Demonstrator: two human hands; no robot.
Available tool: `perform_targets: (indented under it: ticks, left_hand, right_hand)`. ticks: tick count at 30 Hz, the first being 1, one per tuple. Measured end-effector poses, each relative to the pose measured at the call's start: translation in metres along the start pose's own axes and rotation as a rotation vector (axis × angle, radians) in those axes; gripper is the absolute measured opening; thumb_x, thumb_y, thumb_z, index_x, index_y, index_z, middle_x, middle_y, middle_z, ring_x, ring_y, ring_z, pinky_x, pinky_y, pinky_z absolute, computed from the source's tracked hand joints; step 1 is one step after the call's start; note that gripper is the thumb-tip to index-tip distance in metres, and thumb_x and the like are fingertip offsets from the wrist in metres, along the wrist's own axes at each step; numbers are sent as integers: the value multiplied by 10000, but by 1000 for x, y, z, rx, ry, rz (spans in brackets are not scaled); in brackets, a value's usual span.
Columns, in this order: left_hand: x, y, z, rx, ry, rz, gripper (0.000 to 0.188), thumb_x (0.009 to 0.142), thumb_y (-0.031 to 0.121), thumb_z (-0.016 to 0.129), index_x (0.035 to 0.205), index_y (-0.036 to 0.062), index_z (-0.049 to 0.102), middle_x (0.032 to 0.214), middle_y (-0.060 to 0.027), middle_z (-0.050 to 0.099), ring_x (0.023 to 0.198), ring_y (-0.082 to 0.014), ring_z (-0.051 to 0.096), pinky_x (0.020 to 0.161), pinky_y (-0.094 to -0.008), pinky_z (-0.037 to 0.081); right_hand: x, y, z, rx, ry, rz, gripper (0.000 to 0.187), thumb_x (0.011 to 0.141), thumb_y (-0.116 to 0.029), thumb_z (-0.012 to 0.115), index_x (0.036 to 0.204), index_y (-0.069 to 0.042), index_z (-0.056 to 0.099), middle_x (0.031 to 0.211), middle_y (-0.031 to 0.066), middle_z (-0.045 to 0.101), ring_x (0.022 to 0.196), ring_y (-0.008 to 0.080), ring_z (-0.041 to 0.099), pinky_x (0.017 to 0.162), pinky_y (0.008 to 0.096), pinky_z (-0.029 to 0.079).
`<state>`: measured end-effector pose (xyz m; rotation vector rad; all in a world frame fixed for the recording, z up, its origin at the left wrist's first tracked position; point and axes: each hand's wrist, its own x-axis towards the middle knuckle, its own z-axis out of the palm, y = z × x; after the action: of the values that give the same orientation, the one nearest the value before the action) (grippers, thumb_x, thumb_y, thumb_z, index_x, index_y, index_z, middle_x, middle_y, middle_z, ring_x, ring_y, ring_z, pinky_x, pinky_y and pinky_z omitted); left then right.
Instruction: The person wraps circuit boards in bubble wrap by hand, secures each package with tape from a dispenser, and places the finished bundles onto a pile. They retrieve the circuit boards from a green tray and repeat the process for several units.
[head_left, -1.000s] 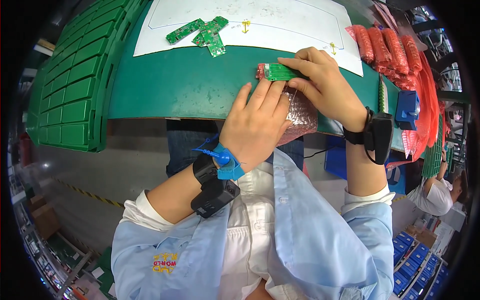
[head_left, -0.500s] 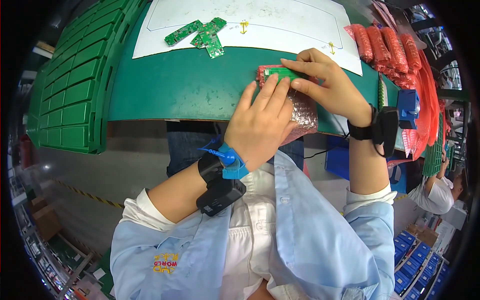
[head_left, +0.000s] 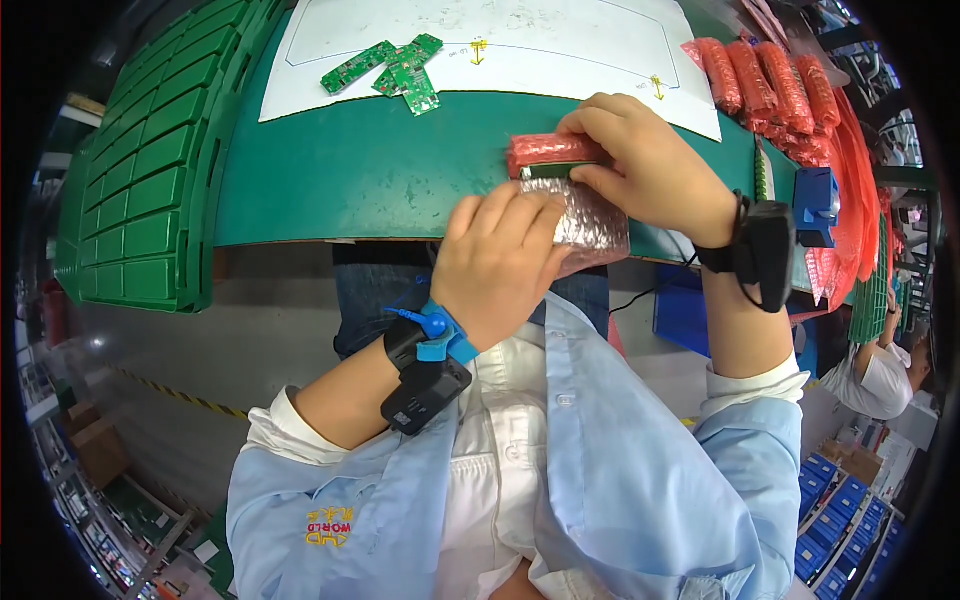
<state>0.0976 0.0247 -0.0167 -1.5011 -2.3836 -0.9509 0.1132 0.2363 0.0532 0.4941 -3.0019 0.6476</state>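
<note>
Currently, the circuit board (head_left: 548,172) is located near the front edge of the green tabletop (head_left: 350,185), between the two hands. Only a narrow part of the board is visible; it lies along the near side of a red bubble-wrap roll (head_left: 548,150). A flat, shiny section of bubble wrap (head_left: 595,215) extends from there toward the person and hangs past the table edge.

The right hand (head_left: 650,165) grips the red bubble-wrap roll and the board together: the thumb bears on the near side, and the bent forefinger covers the far side. The left hand (head_left: 498,260) is open, palm down, with the fingers slightly bent and resting on the left part of the flat section; the thumb stands apart from them.

Three loose circuit boards (head_left: 412,78) lie on the near edge of a white sheet (head_left: 570,25), two of them crossed. A green compartment tray (head_left: 150,160) stands at the left. At the right, red bubble-wrapped packages (head_left: 775,85) lie side by side, with a blue block (head_left: 817,207) nearer to the person.
</note>
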Motion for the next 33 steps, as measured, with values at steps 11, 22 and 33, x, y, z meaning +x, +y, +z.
perform_targets:
  ticks: [11, 22, 33]
  left_hand:
    - [7, -6, -7, 253, 180, -29, 334, 845, 237, 680, 1117, 43, 657, 1347, -79, 529, 1305, -256, 426, 1053, -444, 369]
    - [12, 3, -5, 53, 67, 31, 152, 845, 186, 650, 895, 42, 639, 1305, -139, 585, 1276, -281, 516, 1032, -485, 415]
    - [12, -1, -5, 137, 41, 98, 150, 835, 184, 643, 912, 55, 637, 1301, -144, 582, 1277, -285, 500, 1019, -486, 417]
  right_hand:
    - [-5, -14, 34, -198, 381, 58, 232, 755, -17, 704, 977, -8, 636, 891, 117, 564, 852, 316, 562, 745, 389, 479]
    - [-26, -29, 29, -127, 326, 46, 249, 809, 27, 644, 1053, -15, 661, 934, 115, 612, 867, 285, 596, 771, 356, 495]
    - [18, 33, -18, 376, 459, 270, 295, 919, -39, 563, 1206, -22, 630, 1042, 98, 681, 972, 181, 646, 870, 278, 501]
